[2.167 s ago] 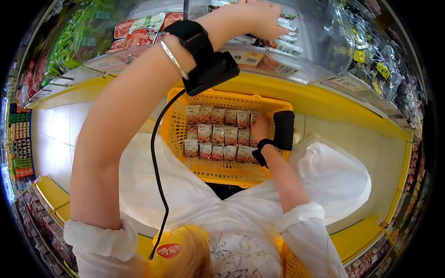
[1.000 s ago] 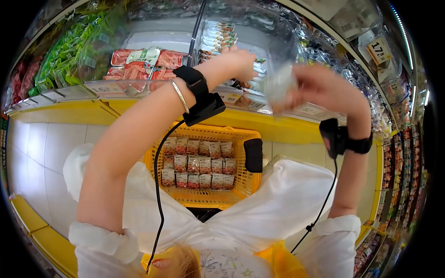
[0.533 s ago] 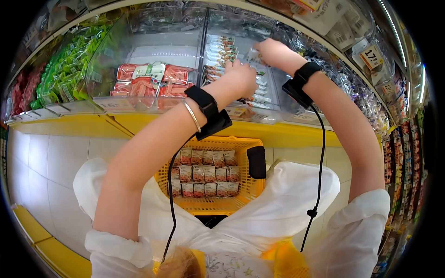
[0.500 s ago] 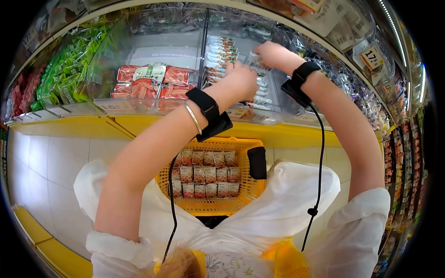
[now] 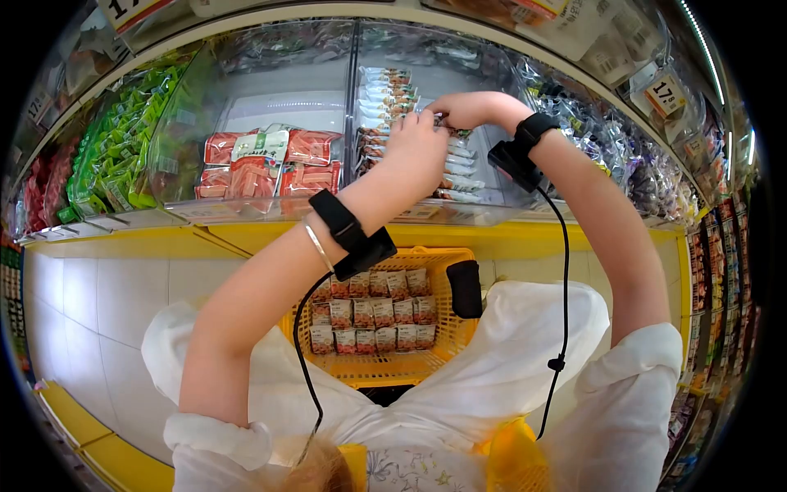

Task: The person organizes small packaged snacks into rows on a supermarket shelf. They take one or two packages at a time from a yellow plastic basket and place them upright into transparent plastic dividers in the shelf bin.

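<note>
A clear plastic bin (image 5: 492, 176) holds small white-wrapped snack packets (image 5: 384, 92) laid in rows. Over these rows is my left hand (image 5: 414, 154), back up, its fingers bent and close together; what lies under its fingertips is hidden. My right hand (image 5: 475, 108) reaches in from the right, wrist bent. Its closed fingertips meet the left hand's fingers at a small packet, mostly covered. Each wrist wears a black strap with a small device, and a bracelet (image 5: 318, 248) circles my left forearm.
A yellow basket (image 5: 461, 328) with rows of small packets (image 5: 373, 313) stands on the floor between my knees. Left of the bin lie red-and-white packs (image 5: 310, 164) and green packs (image 5: 131, 131); dark wrapped sweets (image 5: 607, 143) fill the right bin. Black cables (image 5: 566, 287) hang from both wrists.
My right hand has moved left and down, bringing its fingertips against my left hand. My left hand has shifted slightly left. The view has shifted a little.
</note>
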Demonstrator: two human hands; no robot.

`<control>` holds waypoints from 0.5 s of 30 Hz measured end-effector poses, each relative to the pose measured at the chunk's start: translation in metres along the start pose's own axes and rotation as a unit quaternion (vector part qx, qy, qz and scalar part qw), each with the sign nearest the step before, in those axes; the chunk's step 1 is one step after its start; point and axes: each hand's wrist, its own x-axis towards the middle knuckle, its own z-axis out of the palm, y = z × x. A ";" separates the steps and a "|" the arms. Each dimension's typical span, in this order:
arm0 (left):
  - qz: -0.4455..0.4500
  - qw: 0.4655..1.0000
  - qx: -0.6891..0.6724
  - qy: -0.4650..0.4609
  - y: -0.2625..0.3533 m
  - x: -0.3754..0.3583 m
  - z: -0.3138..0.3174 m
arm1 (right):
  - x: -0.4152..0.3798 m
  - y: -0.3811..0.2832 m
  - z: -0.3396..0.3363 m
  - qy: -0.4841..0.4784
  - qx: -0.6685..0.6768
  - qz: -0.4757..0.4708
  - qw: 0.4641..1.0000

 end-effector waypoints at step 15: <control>-0.004 0.999 0.041 -0.030 -0.013 0.007 0.003 | -0.031 -0.018 0.001 -0.050 -0.006 0.148 0.988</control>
